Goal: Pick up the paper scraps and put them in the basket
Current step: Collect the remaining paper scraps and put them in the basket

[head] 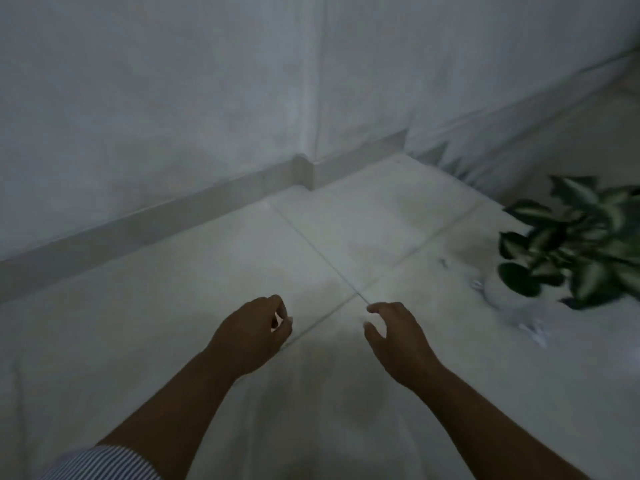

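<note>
Both my arms reach forward over a pale tiled floor in dim light. My left hand [254, 332] is loosely curled, fingertips near the thumb, with nothing visible in it. My right hand [394, 336] hovers with its fingers apart and empty. White paper scraps [535, 332] lie on the floor to the right of my right hand, by the plant pot. Another small scrap [477, 284] sits at the pot's left side. No basket is in view.
A leafy green-and-white plant [581, 237] in a white pot [498, 289] stands at the right. White walls with a skirting board [173, 216] and a jutting corner [306, 168] close off the floor ahead. The view is blurred.
</note>
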`<act>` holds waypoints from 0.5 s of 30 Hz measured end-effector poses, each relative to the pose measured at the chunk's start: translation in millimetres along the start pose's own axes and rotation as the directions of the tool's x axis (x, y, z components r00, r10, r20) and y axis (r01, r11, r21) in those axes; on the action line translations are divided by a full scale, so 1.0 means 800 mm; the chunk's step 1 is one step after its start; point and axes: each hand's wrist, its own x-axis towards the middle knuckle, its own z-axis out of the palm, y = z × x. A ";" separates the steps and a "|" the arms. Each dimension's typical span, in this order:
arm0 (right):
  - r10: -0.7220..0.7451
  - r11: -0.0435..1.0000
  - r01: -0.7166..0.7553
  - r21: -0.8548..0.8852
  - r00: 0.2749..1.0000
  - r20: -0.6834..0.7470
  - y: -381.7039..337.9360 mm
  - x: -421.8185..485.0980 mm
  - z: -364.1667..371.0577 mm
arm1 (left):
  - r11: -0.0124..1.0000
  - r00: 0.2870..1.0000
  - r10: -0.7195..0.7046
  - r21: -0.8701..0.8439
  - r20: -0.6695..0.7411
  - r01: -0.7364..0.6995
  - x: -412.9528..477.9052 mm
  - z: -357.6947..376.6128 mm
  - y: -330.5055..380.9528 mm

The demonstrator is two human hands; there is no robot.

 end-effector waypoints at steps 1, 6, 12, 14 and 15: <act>0.045 0.999 -0.045 -0.012 0.999 -0.006 0.029 -0.010 -0.005 | 1.000 0.999 0.020 -0.010 0.037 -0.020 0.005 0.021 0.012; 0.207 0.975 -0.207 -0.080 0.978 -0.018 0.144 -0.050 -0.029 | 0.995 0.980 0.071 -0.076 0.185 -0.057 0.017 0.112 0.064; 0.344 0.939 -0.344 -0.012 0.937 0.054 0.244 -0.096 -0.054 | 0.991 0.934 0.135 -0.061 0.331 -0.122 0.034 0.197 0.123; 0.312 0.950 -0.310 -0.032 0.946 0.093 0.257 -0.110 -0.048 | 0.991 0.918 0.135 -0.033 0.373 -0.132 0.036 0.211 0.136; 0.296 0.955 -0.293 -0.039 0.950 0.099 0.266 -0.117 -0.044 | 0.990 0.903 0.138 -0.020 0.406 -0.142 0.039 0.223 0.145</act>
